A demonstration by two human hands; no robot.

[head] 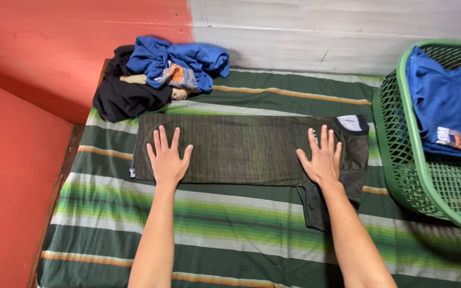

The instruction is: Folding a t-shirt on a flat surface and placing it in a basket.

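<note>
Dark grey shirt (246, 149) lies folded lengthwise on striped bed sheet (230, 234). L hand (167, 160) & R hand (322, 158) press flat on it, fingers spread, gripping nothing. Green basket (401, 160) just right.

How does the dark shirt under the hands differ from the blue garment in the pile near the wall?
The dark shirt lies flat and folded long; the blue garment is crumpled on a heap. The dark shirt is olive-grey, under both hands; the blue garment is bright and untouched. Both rest on the striped cover.

Shirt (246, 149) centre; clothes pile (156, 77) behind-left; basket (401, 154) right.
</note>
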